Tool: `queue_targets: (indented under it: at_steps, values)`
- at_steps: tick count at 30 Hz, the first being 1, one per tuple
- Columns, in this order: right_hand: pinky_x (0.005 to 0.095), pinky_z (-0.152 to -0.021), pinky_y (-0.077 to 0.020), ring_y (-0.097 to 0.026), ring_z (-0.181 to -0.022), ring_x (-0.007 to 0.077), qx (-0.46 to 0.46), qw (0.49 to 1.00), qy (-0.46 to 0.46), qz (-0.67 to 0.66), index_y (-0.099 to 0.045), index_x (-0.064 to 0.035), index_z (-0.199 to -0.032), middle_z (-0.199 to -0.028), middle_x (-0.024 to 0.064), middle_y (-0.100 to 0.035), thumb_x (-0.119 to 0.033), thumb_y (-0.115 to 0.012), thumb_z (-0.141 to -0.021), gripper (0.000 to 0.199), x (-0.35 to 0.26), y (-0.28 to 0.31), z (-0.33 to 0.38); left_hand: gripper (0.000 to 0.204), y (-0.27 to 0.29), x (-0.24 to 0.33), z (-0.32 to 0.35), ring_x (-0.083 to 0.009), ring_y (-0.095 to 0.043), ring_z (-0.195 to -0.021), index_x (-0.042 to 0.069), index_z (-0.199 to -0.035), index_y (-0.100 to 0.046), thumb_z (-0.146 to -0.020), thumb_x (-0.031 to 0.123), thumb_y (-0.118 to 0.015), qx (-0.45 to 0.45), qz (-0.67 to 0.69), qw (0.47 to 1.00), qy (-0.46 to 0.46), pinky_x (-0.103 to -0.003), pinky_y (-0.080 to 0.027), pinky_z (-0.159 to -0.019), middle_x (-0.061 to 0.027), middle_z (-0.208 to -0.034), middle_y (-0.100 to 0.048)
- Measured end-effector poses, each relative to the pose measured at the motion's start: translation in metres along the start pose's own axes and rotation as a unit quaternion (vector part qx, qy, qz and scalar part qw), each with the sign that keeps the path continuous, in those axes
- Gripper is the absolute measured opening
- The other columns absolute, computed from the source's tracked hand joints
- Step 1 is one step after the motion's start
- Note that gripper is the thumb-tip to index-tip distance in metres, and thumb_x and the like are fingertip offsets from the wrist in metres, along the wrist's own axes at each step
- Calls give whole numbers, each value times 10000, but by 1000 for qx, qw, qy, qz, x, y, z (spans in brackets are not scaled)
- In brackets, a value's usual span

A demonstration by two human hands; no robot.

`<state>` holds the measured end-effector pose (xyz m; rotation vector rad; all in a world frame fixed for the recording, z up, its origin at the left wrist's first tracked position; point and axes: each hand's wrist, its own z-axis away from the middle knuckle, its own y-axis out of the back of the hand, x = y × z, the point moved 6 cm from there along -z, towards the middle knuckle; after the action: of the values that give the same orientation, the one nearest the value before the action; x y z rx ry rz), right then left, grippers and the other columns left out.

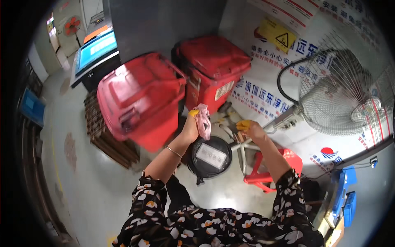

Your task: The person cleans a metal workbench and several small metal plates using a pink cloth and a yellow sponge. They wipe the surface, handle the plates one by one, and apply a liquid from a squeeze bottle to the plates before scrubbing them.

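Observation:
My left hand (191, 128), with yellow covering on the fingertips, is closed on a crumpled pink cloth (203, 123) that hangs down over a round black bucket. My right hand (252, 129) is held out to the right, its fingers also covered in yellow and loosely bent, with nothing visible in them. The black bucket (210, 173) stands on the floor below my hands, with a white label (211, 155) on its lid. A red plastic stool (263, 171) sits below my right forearm, partly hidden by it.
Two red lidded bins, the left one (140, 94) and the right one (216, 53), stand ahead. Brown slatted pallets (101, 131) lie beside the left bin. A large caged fan (345, 90) stands at right. Blue bins (349, 201) are at lower right, a screen (96, 50) at far left.

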<state>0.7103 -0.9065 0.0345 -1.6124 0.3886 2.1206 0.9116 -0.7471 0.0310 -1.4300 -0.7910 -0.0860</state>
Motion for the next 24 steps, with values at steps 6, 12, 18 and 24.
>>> queue_targets:
  at_steps: [6, 12, 18, 24]
  values:
    - [377, -724, -486, -560, -879, 243, 249, 959, 84, -109, -486, -49, -1175, -1029, 108, -565, -147, -413, -844, 353, -58, 33, -264, 176, 39, 102, -159, -186, -583, -806, 35, -1004, -523, -841, 87, -482, -1, -107, 993, 41, -303, -474, -721, -58, -873, -580]
    - [372, -618, -463, -484, -601, 210, 315, 897, 11, -310, -490, -114, -870, -770, 45, -511, -272, -487, -849, 160, -57, 59, -373, 144, 101, 143, -244, -115, -559, -671, 57, -977, -546, -851, 123, -526, 114, -150, 975, 121, -259, -452, -575, -19, -831, -571]
    - [427, -672, -466, -483, -677, 227, 276, 860, 99, -418, -460, -104, -856, -795, 49, -477, -253, -485, -851, 151, -154, 73, -355, 205, 146, 134, -317, -161, -568, -827, 85, -1014, -547, -887, 233, -483, 240, -234, 926, 174, -347, -494, -697, -36, -913, -569]
    - [413, -784, -487, -531, -923, 244, 292, 900, 301, -118, -469, -73, -1109, -1015, 94, -542, -162, -416, -879, 252, -245, 86, -307, 344, 93, 104, -396, -286, -418, -1165, 50, -1172, -428, -880, 228, -398, 194, -234, 933, 193, -520, -295, -953, -78, -1190, -467]
